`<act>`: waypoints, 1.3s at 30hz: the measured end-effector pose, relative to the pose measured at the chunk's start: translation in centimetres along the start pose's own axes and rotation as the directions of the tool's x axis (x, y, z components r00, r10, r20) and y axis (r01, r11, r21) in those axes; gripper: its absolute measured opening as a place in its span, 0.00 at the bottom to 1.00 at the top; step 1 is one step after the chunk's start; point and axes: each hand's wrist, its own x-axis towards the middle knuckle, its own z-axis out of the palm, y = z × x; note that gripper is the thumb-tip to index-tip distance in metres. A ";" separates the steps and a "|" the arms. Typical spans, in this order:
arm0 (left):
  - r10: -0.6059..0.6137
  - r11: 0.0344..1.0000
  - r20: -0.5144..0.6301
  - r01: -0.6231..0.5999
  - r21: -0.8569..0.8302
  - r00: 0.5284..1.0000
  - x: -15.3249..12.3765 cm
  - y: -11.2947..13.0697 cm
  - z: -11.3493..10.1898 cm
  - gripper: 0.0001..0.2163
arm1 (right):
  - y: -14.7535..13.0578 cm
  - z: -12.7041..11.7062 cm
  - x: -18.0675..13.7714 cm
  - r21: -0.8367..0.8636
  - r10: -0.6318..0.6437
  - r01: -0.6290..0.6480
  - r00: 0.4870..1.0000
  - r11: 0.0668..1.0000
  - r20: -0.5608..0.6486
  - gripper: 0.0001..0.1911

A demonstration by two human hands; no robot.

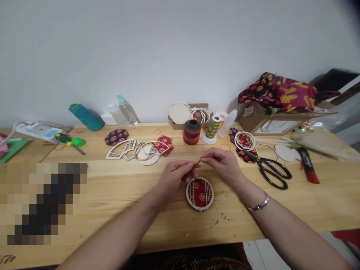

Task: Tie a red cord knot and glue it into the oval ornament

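Cord (197, 164): red, only a short length showing, held up between both hands over the counter (118, 210), mid-view, just far of the disc (200, 194). Could be a narrow strip; too small for me to tell from here.

Left hand (180, 171): thumb and forefinger pinched on the cord's near-left end, other fingers curled under. Right hand (222, 163): thumb and fingertips brought together at the far-right end. I read that as a pinch too, though contact is partly hidden. No spread in either.

Key relation: cord's long axis runs near-left to far-right, across the small gap between the two sets of fingertips. More red shows at the left one.

Disc lies on the counter, round, pale-rimmed, small tab (200, 210) at its near edge pointing my way. Left hand is nearer to it, fingers close to its far edge; can't tell if they touch.

Spool (192, 134) stands far of the hands. Scissors (260, 161) lie right of the right hand, well apart from the cord.
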 end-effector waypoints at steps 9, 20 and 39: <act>-0.124 0.992 0.068 0.123 0.019 0.990 0.0 0.1 0.0 0.09 | 0.0 -1.4 1.0 0.065 0.086 -0.071 0.959 0.995 -0.268 0.04; -0.284 0.953 0.149 0.296 -0.070 0.947 0.0 0.3 0.0 0.07 | 0.3 -2.1 1.3 0.075 0.017 0.017 0.902 0.997 -0.431 0.03; -0.106 0.884 0.088 0.134 -0.448 0.991 0.1 0.6 -0.4 0.03 | 0.5 0.5 -0.8 -0.199 -0.329 0.340 0.940 0.919 0.085 0.08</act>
